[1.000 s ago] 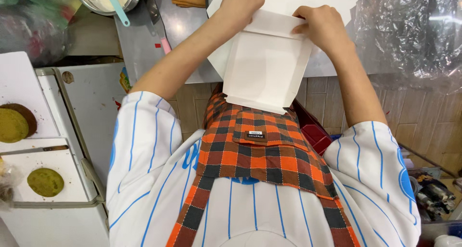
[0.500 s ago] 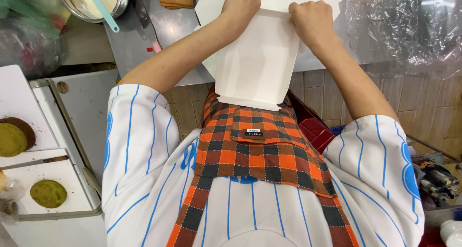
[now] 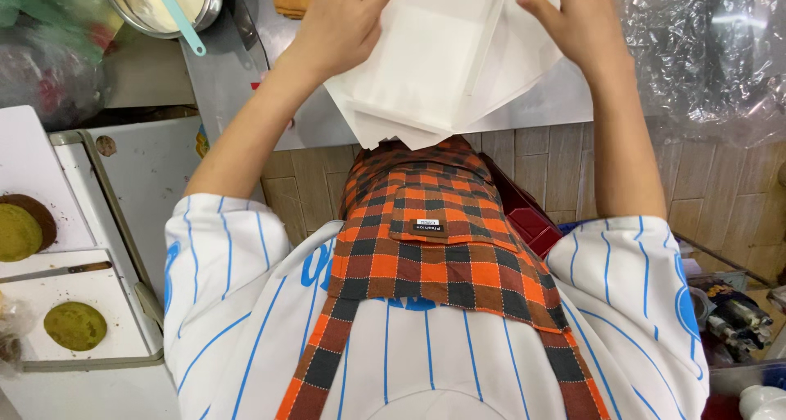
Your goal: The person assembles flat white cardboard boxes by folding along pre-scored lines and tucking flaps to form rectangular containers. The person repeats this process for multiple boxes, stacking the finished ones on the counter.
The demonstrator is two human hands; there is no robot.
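**Both hands on a stack of white paper at the counter edge**

At the top centre of the frame, the left hand (image 3: 348,15) lies flat on a stack of white paper sheets (image 3: 426,68), fingers spread and pressing down on its left part. The right hand (image 3: 569,19) sits on the right part of the same stack, thumb pointing inward across the paper. The hands are apart, neither curled into a fist; whether the fingers hook under the sheets cannot be told. The paper rests on a grey metal counter (image 3: 221,76) and its lower corner hangs over the counter's front edge, above an orange and black checked apron (image 3: 434,240) worn over a white shirt with blue stripes (image 3: 221,305).

In the upper left, a metal bowl (image 3: 209,6) holds pale batter, with a light blue spatula (image 3: 176,19) leaning in it. Along the left edge, white trays (image 3: 106,297) carry round green cakes (image 3: 75,326). Crinkled clear plastic wrap (image 3: 696,51) covers the upper right. A red box (image 3: 528,219) peeks out below the counter, just right of the apron.
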